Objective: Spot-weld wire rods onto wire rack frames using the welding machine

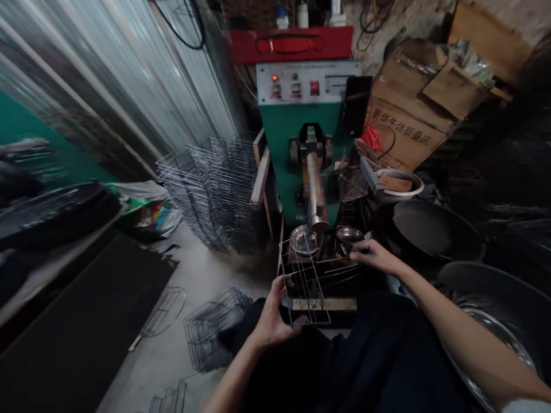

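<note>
Two hands I steer: left hand closed on a wire rack, right hand open against it; loose grip could knock the steel bowl

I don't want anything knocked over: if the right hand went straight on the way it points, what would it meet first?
Probably the small metal bowl just past the fingertips of the right hand. The fingers may already touch it; depth is hard to judge from this view.

Wire racks stacked left of spot welder.
</note>
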Available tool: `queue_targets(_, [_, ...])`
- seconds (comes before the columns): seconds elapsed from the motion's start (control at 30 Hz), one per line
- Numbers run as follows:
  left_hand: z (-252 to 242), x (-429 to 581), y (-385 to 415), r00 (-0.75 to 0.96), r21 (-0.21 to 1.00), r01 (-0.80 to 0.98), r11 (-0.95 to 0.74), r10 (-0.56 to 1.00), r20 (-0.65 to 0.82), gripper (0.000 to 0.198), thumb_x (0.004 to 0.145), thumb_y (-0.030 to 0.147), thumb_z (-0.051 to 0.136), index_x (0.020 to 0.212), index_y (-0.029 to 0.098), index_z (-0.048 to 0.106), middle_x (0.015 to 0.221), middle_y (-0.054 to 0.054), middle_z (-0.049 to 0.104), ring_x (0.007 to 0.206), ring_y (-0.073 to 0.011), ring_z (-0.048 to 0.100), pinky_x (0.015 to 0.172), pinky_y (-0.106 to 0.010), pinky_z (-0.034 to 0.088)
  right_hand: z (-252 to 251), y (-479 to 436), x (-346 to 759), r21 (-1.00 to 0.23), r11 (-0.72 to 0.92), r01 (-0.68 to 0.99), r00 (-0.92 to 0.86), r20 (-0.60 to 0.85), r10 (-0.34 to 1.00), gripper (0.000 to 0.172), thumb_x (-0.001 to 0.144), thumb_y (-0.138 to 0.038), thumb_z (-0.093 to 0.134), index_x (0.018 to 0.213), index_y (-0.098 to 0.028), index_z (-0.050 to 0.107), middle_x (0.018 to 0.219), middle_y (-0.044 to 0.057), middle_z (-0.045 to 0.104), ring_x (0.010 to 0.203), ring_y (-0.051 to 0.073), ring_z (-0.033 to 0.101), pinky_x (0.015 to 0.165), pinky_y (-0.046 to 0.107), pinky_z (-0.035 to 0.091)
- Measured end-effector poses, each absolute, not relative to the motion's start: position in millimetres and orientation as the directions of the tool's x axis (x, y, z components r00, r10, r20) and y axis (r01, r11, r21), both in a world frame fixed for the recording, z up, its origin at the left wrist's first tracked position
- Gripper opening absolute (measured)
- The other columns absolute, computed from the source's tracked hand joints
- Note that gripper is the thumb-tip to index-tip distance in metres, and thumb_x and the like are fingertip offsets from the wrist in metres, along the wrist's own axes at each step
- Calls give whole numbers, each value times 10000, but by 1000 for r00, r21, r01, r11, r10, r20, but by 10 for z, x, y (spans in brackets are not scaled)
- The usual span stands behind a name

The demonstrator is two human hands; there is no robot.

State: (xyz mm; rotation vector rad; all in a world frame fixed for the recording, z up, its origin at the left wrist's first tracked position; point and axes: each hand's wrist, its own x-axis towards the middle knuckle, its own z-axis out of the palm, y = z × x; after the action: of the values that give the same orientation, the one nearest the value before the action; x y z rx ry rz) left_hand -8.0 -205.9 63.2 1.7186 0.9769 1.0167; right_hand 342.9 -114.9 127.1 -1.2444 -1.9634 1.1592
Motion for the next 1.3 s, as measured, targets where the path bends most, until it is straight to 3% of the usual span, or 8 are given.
queue_targets(0.3, [409, -90, -1888, 330, 911, 241, -334, 911, 247, 1107, 660, 239, 819, 1554, 272, 165, 1504, -171, 453, 1371, -381, 553, 1186, -636, 429, 1309, -923, 3302, -835, 243, 493, -300, 98, 949, 615, 859, -723, 647, 582, -182, 551, 635, -16, 420, 640, 137, 404, 586, 265, 306])
queue_targets(0.8, [216, 38, -1765, 328, 893, 223, -391, 893, 309, 1157, 658, 280, 845, 1584, 343, 154, 1507, -160, 431, 1377, -407, 540, 1170, -710, 414, 1209, -795, 3386, -824, 220, 523, -256, 95, 962, 603, 839, -724, 672, 584, -183, 592, 617, -9, 469, 643, 150, 443, 601, 274, 324])
queue_targets(1.07, [246, 62, -1715, 331, 889, 174, -423, 876, 352, 1121, 660, 272, 826, 1582, 336, 192, 1475, -131, 494, 1322, -379, 595, 1159, -618, 482, 1132, -750, 3411, -837, 209, 505, -260, 83, 962, 572, 852, -678, 690, 592, -177, 598, 606, -17, 484, 627, 137, 443, 598, 266, 322])
queue_targets(1.3, [268, 61, -1685, 335, 896, 203, -395, 888, 316, 1119, 631, 235, 819, 1571, 293, 214, 1474, -151, 479, 1335, -383, 571, 1181, -609, 448, 1112, -745, 3426, -831, 224, 509, -269, 94, 959, 559, 872, -647, 687, 586, -179, 576, 615, -17, 471, 636, 137, 435, 608, 268, 313])
